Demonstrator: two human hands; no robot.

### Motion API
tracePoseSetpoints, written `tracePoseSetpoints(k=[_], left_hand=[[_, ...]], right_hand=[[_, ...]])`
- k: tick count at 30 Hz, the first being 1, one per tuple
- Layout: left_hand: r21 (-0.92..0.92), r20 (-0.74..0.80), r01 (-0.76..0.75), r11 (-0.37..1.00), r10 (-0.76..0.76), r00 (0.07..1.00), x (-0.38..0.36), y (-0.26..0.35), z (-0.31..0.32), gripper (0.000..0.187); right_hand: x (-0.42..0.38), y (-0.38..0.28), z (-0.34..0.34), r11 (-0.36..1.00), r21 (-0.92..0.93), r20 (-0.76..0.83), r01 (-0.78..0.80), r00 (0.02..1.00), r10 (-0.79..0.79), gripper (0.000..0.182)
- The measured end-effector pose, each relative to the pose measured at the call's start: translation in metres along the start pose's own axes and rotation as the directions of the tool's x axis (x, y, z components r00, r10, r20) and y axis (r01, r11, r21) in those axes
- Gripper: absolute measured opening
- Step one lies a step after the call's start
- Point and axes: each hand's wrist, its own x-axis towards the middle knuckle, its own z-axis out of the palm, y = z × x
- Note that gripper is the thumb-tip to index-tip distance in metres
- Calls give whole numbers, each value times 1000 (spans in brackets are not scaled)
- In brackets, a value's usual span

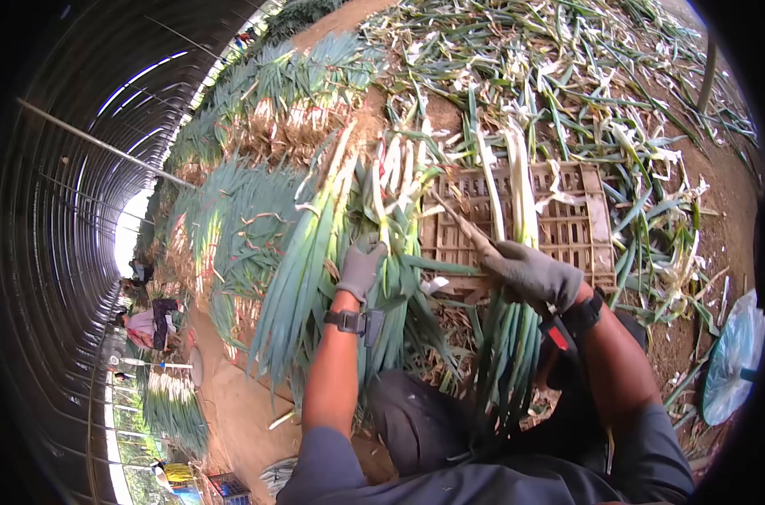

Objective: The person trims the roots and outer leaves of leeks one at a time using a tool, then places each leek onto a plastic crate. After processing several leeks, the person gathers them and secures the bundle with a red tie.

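Observation:
My left hand (363, 271), in a grey glove, is closed at the leaves of a long green onion (383, 215) within a loose bunch. Its white stalk points away from me. My right hand (535, 274), also gloved, grips a green onion with a brownish, unpeeled stalk (465, 224) that slants up and to the left. Beyond that hand, several cleaner white-stemmed green onions (524, 189) lie across a brown slatted plastic crate (599, 223), their leaves hanging toward my knees. More long green onions (302, 269) lie left of my left hand.
Stripped leaves (559, 76) cover the ground ahead and to the right. Bundled green onions (248, 198) stand in rows at left. A clear plastic bag (733, 362) lies at far right. Another person (151, 324) bends among bundles at left, under an arched tunnel roof.

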Motion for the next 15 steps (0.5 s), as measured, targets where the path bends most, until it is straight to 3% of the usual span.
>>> tracePoseSetpoints(k=[1, 2, 3, 5, 7, 9, 13, 15], left_hand=[[-138, -30, -61, 989, 57, 998, -22, 14, 16, 37], [-259, 19, 11, 966, -6, 1000, -37, 24, 33, 35], [-246, 11, 9, 969, -6, 1000, -50, 19, 53, 33], [-235, 150, 47, 971, -12, 989, -93, 40, 91, 33], [-409, 289, 120, 905, 4, 957, -129, 35, 140, 30], [-342, 178, -28, 939, 94, 980, -163, 33, 173, 32], [-506, 81, 65, 860, -28, 996, -142, 42, 178, 30], [-399, -139, -150, 905, 102, 985, -111, 47, 173, 24]], right_hand=[[-6, -6, -1, 1000, 18, 5, -12, 1000, 12, 58], [-3, 4, -3, 1000, -26, -32, 5, 999, -6, 53], [-6, 3, -6, 999, -38, -29, -6, 1000, 5, 50], [-19, -5, -13, 995, -86, -56, -52, 997, 48, 47], [-22, 10, -24, 999, -21, -95, -25, 995, 23, 47], [-20, 25, -36, 1000, 15, -128, -2, 992, 4, 47], [-45, 16, -41, 999, 38, -153, -25, 988, 31, 40], [-49, 17, -41, 999, -20, -155, -39, 987, 35, 43]])
